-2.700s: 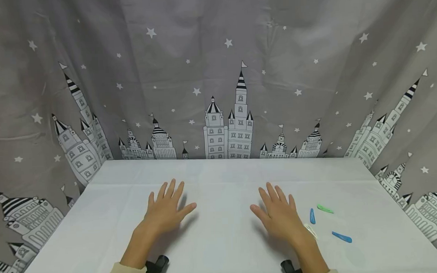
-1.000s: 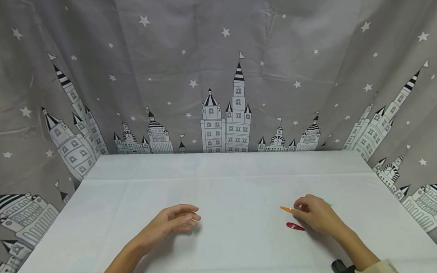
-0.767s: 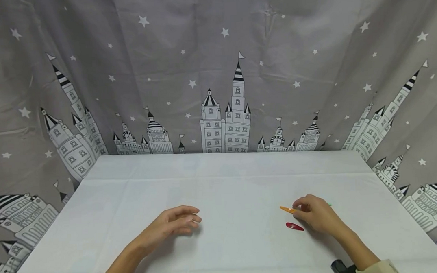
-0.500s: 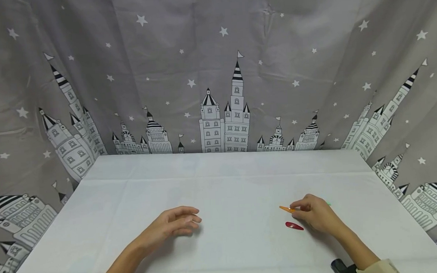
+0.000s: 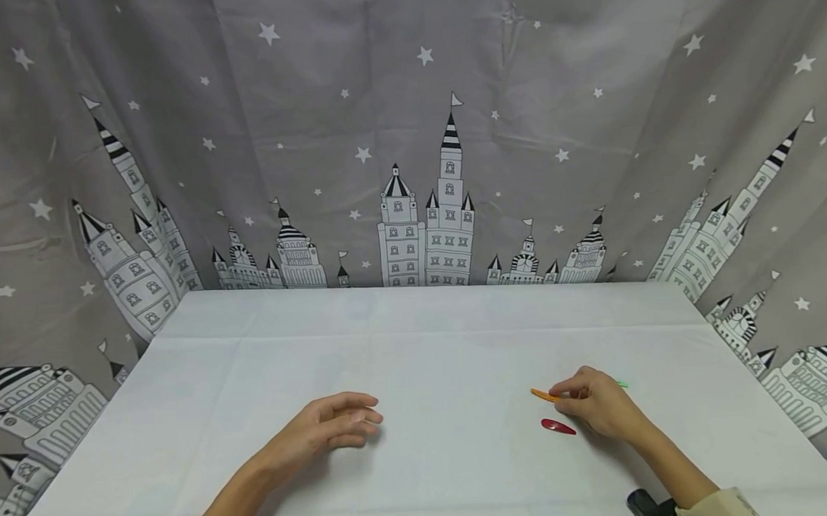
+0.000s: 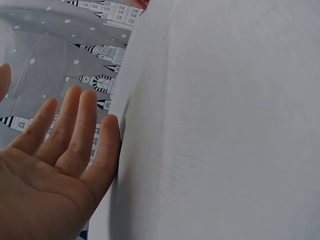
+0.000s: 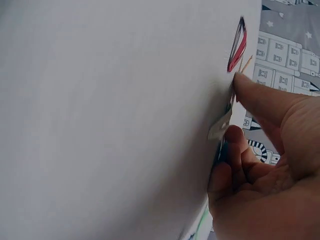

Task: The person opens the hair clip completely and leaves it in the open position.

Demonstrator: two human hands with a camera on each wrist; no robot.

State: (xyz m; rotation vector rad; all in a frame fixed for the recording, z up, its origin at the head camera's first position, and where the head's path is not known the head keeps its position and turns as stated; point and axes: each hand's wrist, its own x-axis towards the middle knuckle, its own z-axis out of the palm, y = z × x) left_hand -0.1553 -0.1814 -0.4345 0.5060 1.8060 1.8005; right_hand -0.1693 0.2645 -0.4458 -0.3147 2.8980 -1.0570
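Gripping one end of orange clip (image 5: 542, 395) in a narrow thumb-and-forefinger pinch of right hand (image 5: 598, 406), right of centre on white table (image 5: 433, 380), free tip pointing left. Cannot tell how firmly; contact mostly hidden behind thumb. Seeing left hand (image 5: 324, 425) held off to the other side, with loose fingers and nothing between them. Noting red clip (image 5: 558, 427) nearer the person, apart from orange clip; pale clip (image 7: 219, 126) and dark blue clip (image 7: 220, 152) crowded by the lower right fingertips; a bit of green clip (image 5: 622, 384) beyond the knuckles. For good handling: pinch lightly by the end, lift straight rather than drag, and tuck the lower fingers clear of pale and blue clips to avoid scattering them. Probably thin and springy, so liable to skip sideways under a hard squeeze. Found no readable brand, label or writing on clips or black wrist device (image 5: 649, 508); only printed stars and castles on grey curtain (image 5: 403, 27).
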